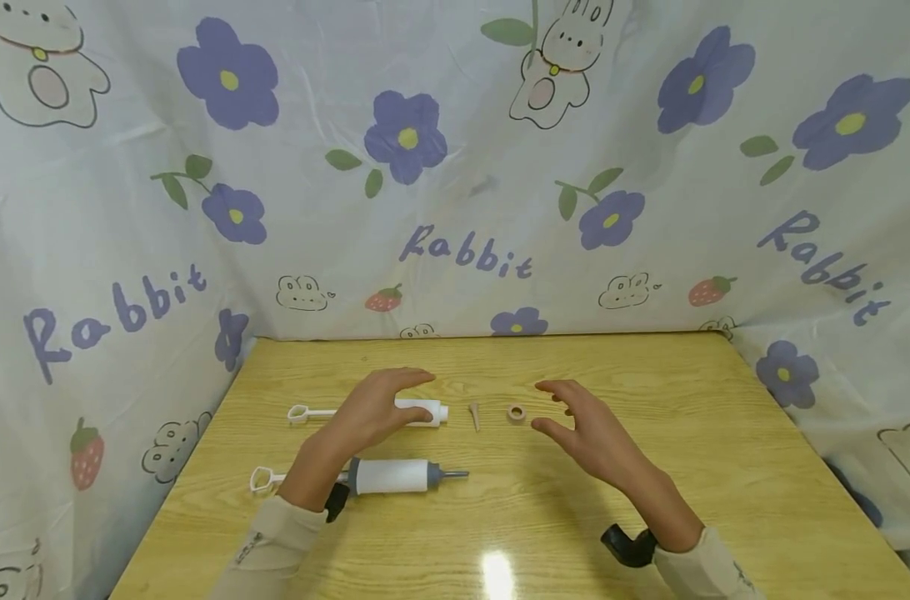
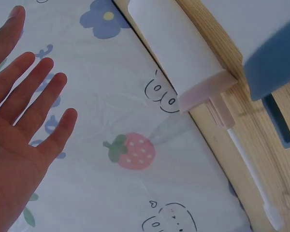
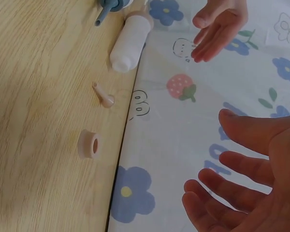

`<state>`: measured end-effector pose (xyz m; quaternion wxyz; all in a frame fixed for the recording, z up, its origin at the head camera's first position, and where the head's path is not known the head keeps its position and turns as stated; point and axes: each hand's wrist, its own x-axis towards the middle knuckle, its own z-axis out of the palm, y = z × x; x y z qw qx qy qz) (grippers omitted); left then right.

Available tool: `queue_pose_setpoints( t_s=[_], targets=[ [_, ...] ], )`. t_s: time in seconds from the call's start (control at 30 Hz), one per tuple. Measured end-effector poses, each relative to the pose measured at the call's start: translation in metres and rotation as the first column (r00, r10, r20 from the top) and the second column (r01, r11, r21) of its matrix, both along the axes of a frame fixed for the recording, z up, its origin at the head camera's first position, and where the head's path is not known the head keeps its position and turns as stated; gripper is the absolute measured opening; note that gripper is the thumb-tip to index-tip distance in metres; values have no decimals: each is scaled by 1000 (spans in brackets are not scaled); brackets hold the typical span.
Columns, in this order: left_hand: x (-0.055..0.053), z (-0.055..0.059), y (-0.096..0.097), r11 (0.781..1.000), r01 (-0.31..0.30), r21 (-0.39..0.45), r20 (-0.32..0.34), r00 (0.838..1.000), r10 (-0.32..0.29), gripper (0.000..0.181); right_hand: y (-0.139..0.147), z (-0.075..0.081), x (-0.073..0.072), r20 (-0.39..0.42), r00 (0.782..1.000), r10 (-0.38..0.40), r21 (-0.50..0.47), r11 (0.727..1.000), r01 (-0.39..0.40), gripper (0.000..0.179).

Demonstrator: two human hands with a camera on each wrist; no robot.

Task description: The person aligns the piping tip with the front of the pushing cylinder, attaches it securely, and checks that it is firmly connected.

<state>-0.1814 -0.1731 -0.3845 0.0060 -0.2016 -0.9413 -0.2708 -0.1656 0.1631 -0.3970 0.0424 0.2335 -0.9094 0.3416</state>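
Observation:
Both hands hover over the table with fingers spread and nothing held. My left hand (image 1: 372, 412) partly covers a white tube (image 3: 129, 43) with a beige end cap and a looped plunger rod (image 2: 251, 169). Nearer to me, below the left wrist, lies a second white cylinder (image 1: 391, 476) with blue-grey caps, a thin grey nozzle (image 1: 455, 474) and a loop handle (image 1: 261, 479). My right hand (image 1: 593, 429) is nearest to a small beige ring (image 3: 83, 144). Between the hands lies a small beige tapered nozzle (image 1: 476, 414), its wider end away from me.
The wooden table (image 1: 575, 550) meets a patterned cloth (image 1: 470, 192) at the back and on both sides. Each wrist wears a black band or mount, the right one (image 1: 627, 547) jutting out to the side. Light glares off the table's near part.

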Motion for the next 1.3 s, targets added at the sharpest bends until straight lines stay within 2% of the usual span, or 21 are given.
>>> queue_pose_setpoints(
  t_s=[0.47,0.77,1.3],
  targets=[
    [-12,-2,10,999,27,-32,3,1000,-27,52,-5,-5,-5,41,999,-19,25,1000,18,55],
    [-30,-5,18,998,28,-62,15,1000,-27,49,-10,-3,-13,41,999,-15,35,999,14,56],
    [-69,-12,36,999,41,-24,170,985,-36,45,-19,-10,-36,91,996,-25,44,999,21,52]
  ],
)
